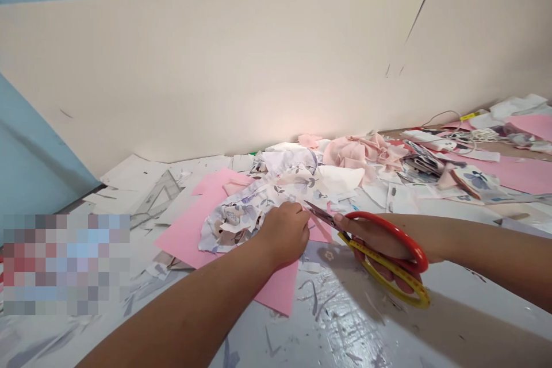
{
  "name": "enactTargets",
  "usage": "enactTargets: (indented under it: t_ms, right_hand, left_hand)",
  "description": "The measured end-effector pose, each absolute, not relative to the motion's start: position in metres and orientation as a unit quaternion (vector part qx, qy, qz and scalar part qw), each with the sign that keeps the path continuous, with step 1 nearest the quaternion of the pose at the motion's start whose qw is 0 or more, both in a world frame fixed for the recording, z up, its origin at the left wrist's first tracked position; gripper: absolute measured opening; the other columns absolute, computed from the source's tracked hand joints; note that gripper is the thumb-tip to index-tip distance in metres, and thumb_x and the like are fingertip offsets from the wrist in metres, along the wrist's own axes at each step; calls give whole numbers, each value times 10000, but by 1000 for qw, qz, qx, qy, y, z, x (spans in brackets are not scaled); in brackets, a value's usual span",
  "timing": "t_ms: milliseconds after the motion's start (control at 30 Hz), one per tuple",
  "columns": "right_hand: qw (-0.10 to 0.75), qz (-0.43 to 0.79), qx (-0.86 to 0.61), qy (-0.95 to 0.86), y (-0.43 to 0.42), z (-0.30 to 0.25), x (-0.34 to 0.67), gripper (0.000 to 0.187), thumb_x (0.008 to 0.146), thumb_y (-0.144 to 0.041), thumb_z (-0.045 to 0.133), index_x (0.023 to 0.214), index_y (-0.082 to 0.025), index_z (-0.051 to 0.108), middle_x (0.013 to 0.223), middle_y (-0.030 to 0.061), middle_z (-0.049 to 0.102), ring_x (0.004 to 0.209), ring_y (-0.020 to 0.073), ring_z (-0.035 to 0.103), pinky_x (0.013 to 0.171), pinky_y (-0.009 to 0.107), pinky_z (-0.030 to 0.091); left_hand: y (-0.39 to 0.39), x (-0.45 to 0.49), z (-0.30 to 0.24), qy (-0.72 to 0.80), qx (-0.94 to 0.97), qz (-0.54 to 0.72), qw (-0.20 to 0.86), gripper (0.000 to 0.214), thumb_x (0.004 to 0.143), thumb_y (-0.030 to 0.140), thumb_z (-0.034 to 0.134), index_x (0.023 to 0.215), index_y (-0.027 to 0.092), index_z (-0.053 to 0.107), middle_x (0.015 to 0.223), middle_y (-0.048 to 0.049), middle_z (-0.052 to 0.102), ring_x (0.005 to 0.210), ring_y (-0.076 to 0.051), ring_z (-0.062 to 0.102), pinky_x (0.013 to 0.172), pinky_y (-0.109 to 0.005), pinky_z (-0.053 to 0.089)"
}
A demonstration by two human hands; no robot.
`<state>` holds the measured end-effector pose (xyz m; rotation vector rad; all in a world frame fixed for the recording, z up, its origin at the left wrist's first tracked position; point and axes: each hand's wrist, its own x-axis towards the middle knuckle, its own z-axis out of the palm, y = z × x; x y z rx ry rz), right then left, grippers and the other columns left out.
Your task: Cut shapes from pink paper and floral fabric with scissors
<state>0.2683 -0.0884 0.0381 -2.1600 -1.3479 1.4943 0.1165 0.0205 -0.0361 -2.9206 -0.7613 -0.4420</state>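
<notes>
My left hand is closed at the right edge of a bunched white fabric piece with a grey-blue floral print. Its fingertips are turned away from view, so what they grip is partly hidden. Under the fabric lies a pink sheet. My right hand is wrapped round a pair of scissors with red and yellow handles. The scissor blades point left, their tips just right of my left knuckles. A thin pink strip shows below the blades.
A clear set square lies on papers at the left. Pink cloth scraps are heaped at the back against a cream partition. On the right are a white power strip and a folded floral piece. Clippings litter the white table.
</notes>
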Motion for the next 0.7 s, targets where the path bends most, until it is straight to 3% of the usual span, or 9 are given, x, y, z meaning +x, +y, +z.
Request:
enactTargets:
  t_ms: [167,367,567,700]
  right_hand:
    - [42,502,-727,-465,-83,38,267,674,777,-677,91,553,-146,440,426,58,493,367,147,515,388,250,397]
    - [29,475,-733,-486,-84,36,263,579,786,-654,164,603,-157,399,399,8,432,282,82,378,323,189,255]
    - [44,459,-744,-483,-87,28,264,587,803,-638,82,609,-160,362,385,-26,368,277,45,310,332,176,262]
    - [66,485,-733,-471,-87,23,271,576,791,-661,129,613,-166,364,371,-38,352,269,46,312,320,166,254]
  left_hand:
    - [20,117,-36,-255,-955,-140,51,176,802,197,367,737,178,530,789,-48,545,762,-175,486,659,-302,397]
    - [20,116,-35,-255,-955,-143,47,177,797,195,369,727,179,531,768,-46,543,741,-173,486,636,-291,392]
    - [19,117,-35,-261,-954,-141,44,180,798,212,375,704,178,526,773,-44,540,742,-171,483,623,-288,387]
    - [19,117,-34,-264,-954,-136,41,177,799,210,376,712,177,527,786,-50,542,750,-171,480,632,-288,385]
